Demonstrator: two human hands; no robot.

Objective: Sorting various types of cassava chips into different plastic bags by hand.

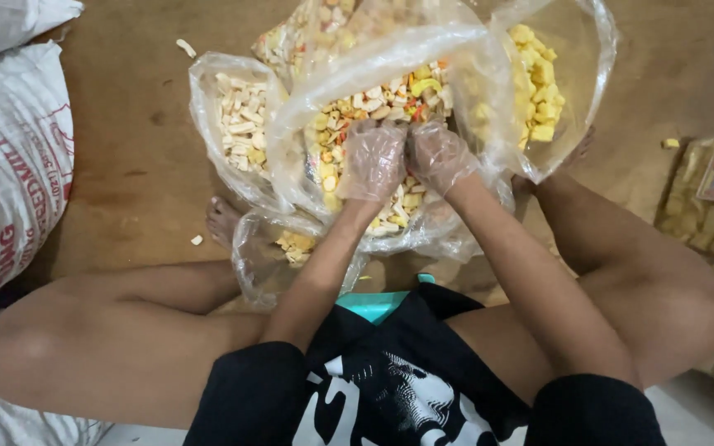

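Nearest the camera: bare crossed legs (pixel 126 330) in black shorts (pixel 390 388), and a scrap of teal plastic (pixel 373 304) just under the central bag (pixel 390 74).

Just beyond, reaching into the central bag: left hand (pixel 371 161) and right hand (pixel 438 155), both in thin clear gloves, side by side and touching at the knuckles. Fingers curled down and buried in the mixed snack pieces (pixel 357 111), white, yellow and orange; closed around a clump or merely pressing into the heap, cannot tell.

Central bag: clear plastic, mouth open and slumped, resting on the brown floor (pixel 142 107) between the knees.

Left of the central bag, touching it: a smaller clear bag of pale stick-shaped pieces (pixel 241 124). Right of it, also touching: a clear bag of yellow cubes (pixel 539 83). Behind it: another bag of mixed pieces (pixel 332 21), partly hidden.

Near its lower left edge: bare toes (pixel 223 219) and a few stray crumbs (pixel 197 239).

Well to the left of the central bag: white woven sacks (pixel 10 149). Well to its right: packed snack packets (pixel 712 198) at the frame edge.
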